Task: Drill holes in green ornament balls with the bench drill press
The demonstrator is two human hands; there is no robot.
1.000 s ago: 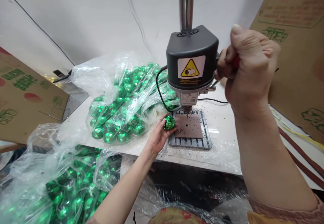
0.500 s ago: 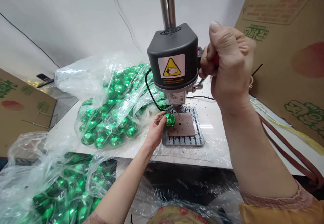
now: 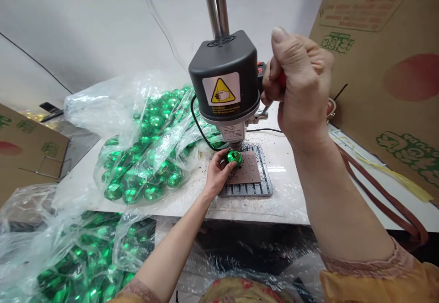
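A shiny green faceted ball (image 3: 234,157) is pinched between the fingers and thumb of my left hand (image 3: 218,171), just below the chuck of the black drill press (image 3: 224,74). Under the ball lies a brown board (image 3: 248,172) with a small dark hole, on the slotted metal base (image 3: 265,186). My right hand (image 3: 302,74) is closed round the red-ended lever at the press's right side; most of the lever is hidden by the fingers. The drill bit cannot be made out behind the ball.
Clear plastic bags of green balls (image 3: 147,156) lie left of the press, with another bag of them (image 3: 85,262) lower left. Cardboard boxes stand at the right (image 3: 384,74) and left (image 3: 30,152). Dark shavings dot the white table (image 3: 291,202). Brown straps (image 3: 384,193) lie at the right.
My left hand has moved the green ball right and slightly up, from the board's left edge to beneath the chuck. My right hand stays on the lever. The whole view has shifted slightly.
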